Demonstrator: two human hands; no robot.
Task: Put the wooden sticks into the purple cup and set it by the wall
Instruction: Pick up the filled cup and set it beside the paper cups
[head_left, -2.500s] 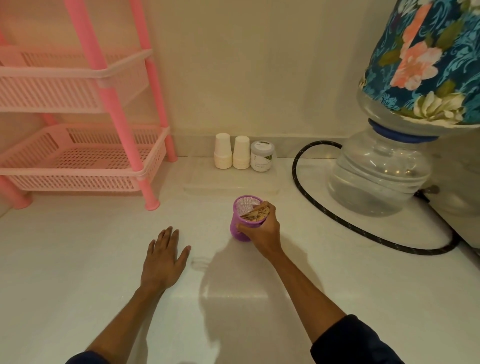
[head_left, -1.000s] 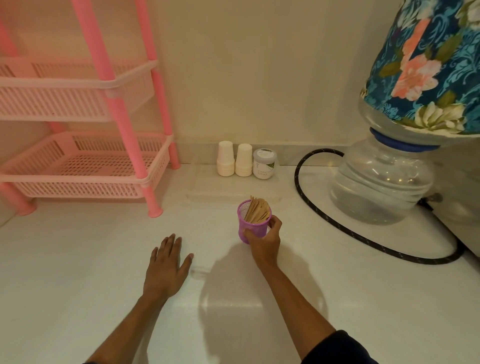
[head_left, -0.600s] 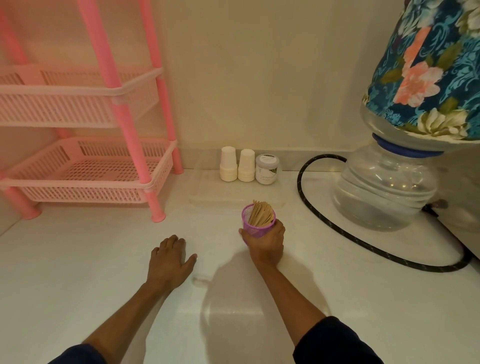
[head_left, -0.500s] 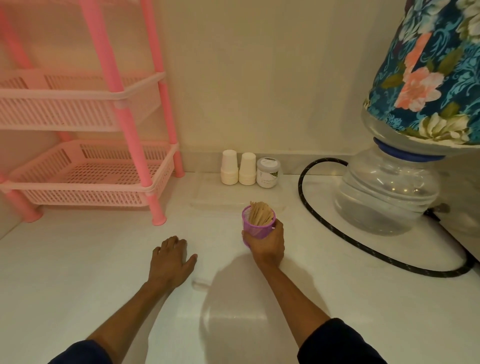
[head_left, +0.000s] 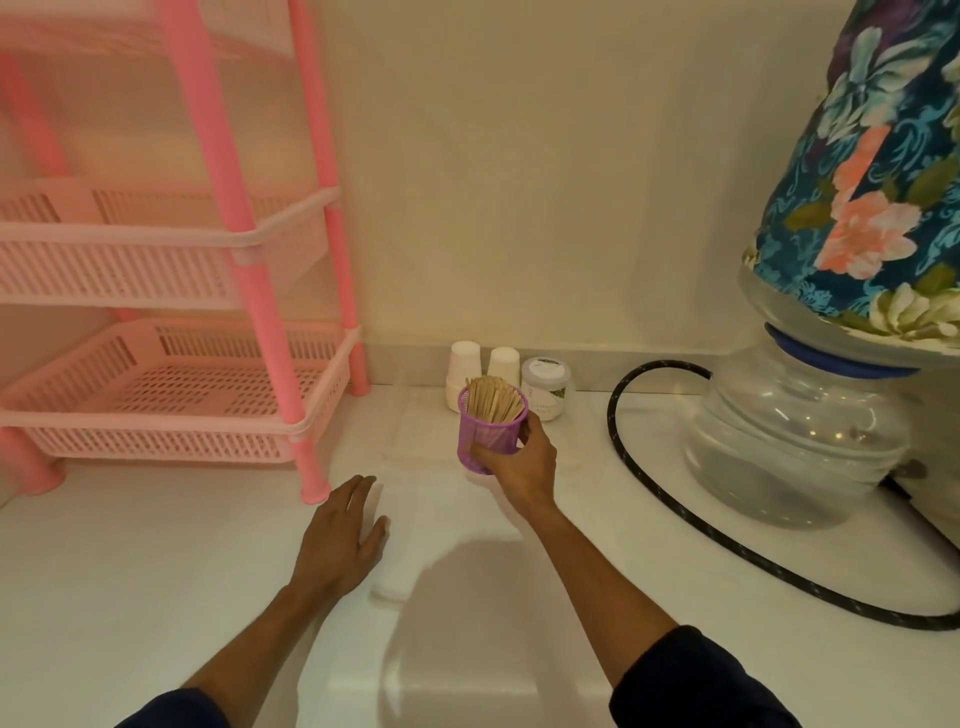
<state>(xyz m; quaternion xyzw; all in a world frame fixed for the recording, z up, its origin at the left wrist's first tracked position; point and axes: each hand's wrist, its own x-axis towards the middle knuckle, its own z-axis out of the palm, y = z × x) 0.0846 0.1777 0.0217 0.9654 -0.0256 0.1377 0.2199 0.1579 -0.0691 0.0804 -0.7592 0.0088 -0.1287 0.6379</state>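
Item one: my right hand (head_left: 522, 464) grasps the purple cup (head_left: 490, 435) from its right side, fingers wrapped round the mesh wall, cup upright; I cannot tell whether its base touches the white counter (head_left: 156, 582). Item two: wooden sticks (head_left: 493, 400), a full bundle, standing inside the cup and fanning slightly above its rim. Item three: my left hand (head_left: 340, 538), released, palm down and flat on the counter, fingers spread, well apart from the cup on its left. Beyond the right hand, against the wall (head_left: 519, 182): two stacks of white paper cups (head_left: 465, 364) and a small white-lidded jar (head_left: 546, 387), the purple cup just in front of them. To the right of the right hand: a black hose (head_left: 639, 467) looping past a clear water bottle (head_left: 795, 447) under a floral cover (head_left: 878, 208). Beyond the left hand: a pink tiered rack (head_left: 260, 291).
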